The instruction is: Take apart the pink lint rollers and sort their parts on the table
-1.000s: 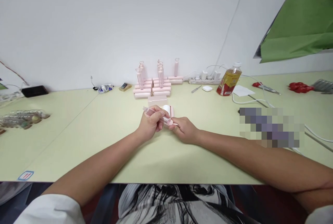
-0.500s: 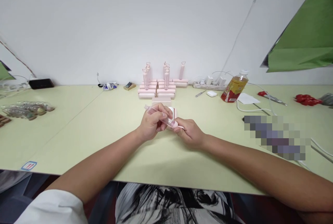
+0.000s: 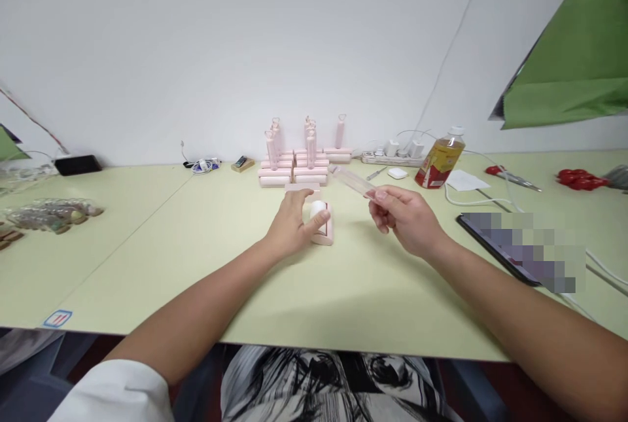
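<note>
Tabletop (image 3: 161, 245), pale yellow-green, spreads below a white wall and carries everything. Green cloth (image 3: 564, 75) hangs at the upper right. A phone (image 3: 495, 245) lies flat on the right, near white cables. Against the wall stands a stack of pink tubes (image 3: 299, 160), some laid flat, some upright. An oil bottle (image 3: 440, 159) stands to the right of the stack, just in front of a white power strip (image 3: 392, 159).

Nearer, the left hand (image 3: 290, 229) rests on the table with fingers loosely curled, thumb touching the white roll of a small pink lint roller (image 3: 324, 222) lying beside it. The right hand (image 3: 407, 219) is raised above the table, well apart from the left, fingertips pinched on one end of a clear plastic tube (image 3: 354, 181), which slants up toward the wall.
</note>
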Demonstrator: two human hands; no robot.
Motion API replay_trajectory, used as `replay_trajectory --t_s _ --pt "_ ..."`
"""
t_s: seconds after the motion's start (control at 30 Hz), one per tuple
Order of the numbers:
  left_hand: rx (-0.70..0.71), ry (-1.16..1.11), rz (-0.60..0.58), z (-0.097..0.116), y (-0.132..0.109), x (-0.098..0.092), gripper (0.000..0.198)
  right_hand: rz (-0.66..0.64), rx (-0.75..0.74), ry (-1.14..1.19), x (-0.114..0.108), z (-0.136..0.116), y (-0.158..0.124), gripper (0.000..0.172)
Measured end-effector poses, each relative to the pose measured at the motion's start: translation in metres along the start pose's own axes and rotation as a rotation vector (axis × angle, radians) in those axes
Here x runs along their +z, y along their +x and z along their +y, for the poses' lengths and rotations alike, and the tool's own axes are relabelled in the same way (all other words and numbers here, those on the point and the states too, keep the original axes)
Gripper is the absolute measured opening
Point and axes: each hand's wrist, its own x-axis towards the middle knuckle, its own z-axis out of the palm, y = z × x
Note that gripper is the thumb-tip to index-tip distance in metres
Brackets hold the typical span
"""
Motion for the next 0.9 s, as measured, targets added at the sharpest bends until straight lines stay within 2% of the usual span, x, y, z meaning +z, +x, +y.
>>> replay_trajectory --t_s 0.07,0.17,0.23,0.33,0.47,0.57,0.67,0.77,0.9 --pt "-0.128 0.096 -0.018 -0.003 0.004 0.010 0.077 0.037 -0.049 -0.091 -0.005 0.004 0.004 0.031" --pt "-0.281 0.170 -0.146 -0.004 0.008 0.021 0.095 0.019 -0.086 -0.187 -0.002 0.011 0.005 0.038" --pt "-0.356 0.159 -0.210 -0.006 0.010 0.022 0.094 -0.002 -0.107 -0.210 0.001 0.015 0.003 0.043" --pt "-0.426 -0.050 -0.167 -0.014 0.010 0.015 0.077 -0.007 -0.164 -0.218 0.002 0.019 0.001 0.046" --pt "-0.519 -0.543 -0.039 -0.021 0.011 0.002 0.055 -0.020 -0.259 -0.230 -0.001 0.023 0.000 0.041" --pt "-0.456 -0.862 0.031 -0.016 0.013 -0.005 0.048 -0.019 -0.388 -0.306 -0.001 0.025 -0.001 0.035" --pt "-0.382 -1.072 0.052 -0.010 0.012 -0.008 0.044 0.017 -0.500 -0.396 0.001 0.022 -0.003 0.033" --pt "-0.371 -1.179 0.064 -0.006 0.010 -0.009 0.038 0.040 -0.555 -0.452 0.003 0.018 -0.004 0.028" --pt "-0.327 -1.164 0.095 -0.005 0.008 -0.011 0.032 0.049 -0.614 -0.496 0.004 0.013 -0.006 0.024"
